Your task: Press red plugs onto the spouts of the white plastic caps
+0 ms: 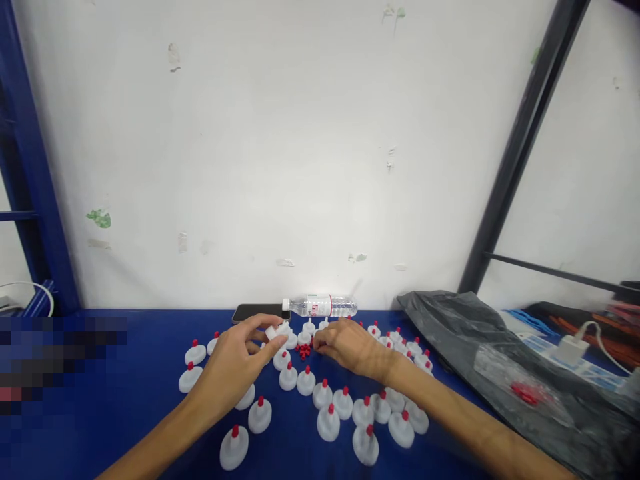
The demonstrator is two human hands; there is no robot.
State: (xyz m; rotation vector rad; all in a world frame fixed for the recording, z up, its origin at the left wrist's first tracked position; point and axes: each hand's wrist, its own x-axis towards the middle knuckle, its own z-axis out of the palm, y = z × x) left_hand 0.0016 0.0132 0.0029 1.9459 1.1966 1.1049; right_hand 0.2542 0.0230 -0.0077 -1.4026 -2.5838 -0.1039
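My left hand (240, 357) pinches a white nozzle cap (273, 332) between thumb and fingers; no red tip shows on it. Just right of the small pile of red tips (304, 350) is my right hand (347, 343), its fingers curled together, and what they hold, if anything, is hidden. Several white caps without red tips, one of them an upright white cap (309, 327), stand behind the pile. Around both hands are several white caps with red tips, among them a red-tipped cap (288, 377) in the middle and a front-left cap (234, 448).
A clear bottle (320, 305) lies by the wall beside a dark phone (257, 311). On the right, a grey plastic sheet (450, 340) carries a clear bag with red pieces (530, 392). Farther right are a white charger (573, 348) and cables.
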